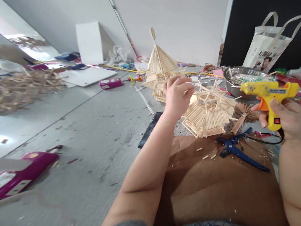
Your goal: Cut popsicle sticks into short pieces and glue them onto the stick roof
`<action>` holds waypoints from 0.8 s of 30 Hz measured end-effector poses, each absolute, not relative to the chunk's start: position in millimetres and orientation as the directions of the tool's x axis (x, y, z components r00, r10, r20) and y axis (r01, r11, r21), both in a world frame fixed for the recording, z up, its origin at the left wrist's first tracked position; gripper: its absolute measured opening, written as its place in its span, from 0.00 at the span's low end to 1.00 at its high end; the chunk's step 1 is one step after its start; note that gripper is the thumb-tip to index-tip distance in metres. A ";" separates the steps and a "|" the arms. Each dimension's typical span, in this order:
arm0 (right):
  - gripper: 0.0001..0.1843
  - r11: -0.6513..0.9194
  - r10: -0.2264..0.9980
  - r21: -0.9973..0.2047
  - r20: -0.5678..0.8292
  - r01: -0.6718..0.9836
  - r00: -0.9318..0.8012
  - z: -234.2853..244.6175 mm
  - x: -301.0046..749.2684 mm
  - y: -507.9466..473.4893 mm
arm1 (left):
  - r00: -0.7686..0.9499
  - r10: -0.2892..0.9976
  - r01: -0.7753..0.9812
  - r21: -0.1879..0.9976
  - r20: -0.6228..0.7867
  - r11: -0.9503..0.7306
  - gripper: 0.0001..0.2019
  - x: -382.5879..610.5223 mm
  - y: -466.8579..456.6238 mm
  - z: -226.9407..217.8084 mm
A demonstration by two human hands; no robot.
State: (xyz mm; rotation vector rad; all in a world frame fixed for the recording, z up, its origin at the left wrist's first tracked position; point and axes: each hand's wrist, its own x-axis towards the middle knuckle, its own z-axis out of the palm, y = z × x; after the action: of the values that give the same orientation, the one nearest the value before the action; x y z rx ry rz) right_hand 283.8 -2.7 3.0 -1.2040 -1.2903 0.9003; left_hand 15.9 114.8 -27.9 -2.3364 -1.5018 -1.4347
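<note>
My right hand [288, 114] is wrapped round the grip of a yellow glue gun [270, 91], with the fingers near its orange trigger. The nozzle points left. Raised in the middle, my left hand [179, 94] has its fingers curled in a pinch; anything between the fingertips is too small to make out. Just right of that hand stands a wooden-stick roof model [209, 117] with open sticks rising at its top. Behind the hand, partly hidden by it, is a taller stick pavilion [161, 62] with a pointed roof.
Blue cutters [242, 152] and short stick pieces [205, 157] lie on brown paper [221, 194]. A black phone [150, 128] lies partly under my left forearm. Farther off are a metal bowl [228, 77], a white bag [265, 47], purple devices [110, 83] and a stick heap [28, 89].
</note>
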 end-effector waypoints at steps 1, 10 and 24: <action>0.16 0.194 0.971 -0.972 0.210 0.135 0.115 2.9 283.8 -2.8 | 0.119 0.710 0.728 0.425 0.694 -0.538 0.06 16.0 114.6 -27.8; 0.15 0.202 0.968 -0.966 0.222 0.163 0.119 3.4 282.8 -4.0 | 0.133 0.682 0.748 0.378 0.719 -0.545 0.07 14.4 115.5 -29.1; 0.14 0.207 0.969 -0.964 0.226 0.164 0.105 2.7 282.3 -3.4 | 0.084 0.707 0.726 0.443 0.703 -0.526 0.05 18.7 111.8 -24.4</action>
State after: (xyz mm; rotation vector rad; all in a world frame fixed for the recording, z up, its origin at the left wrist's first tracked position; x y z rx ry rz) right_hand 282.3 -3.4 2.7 -1.2084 -1.3225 0.8815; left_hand 18.7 111.8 -24.4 -2.2972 -1.5187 -1.4682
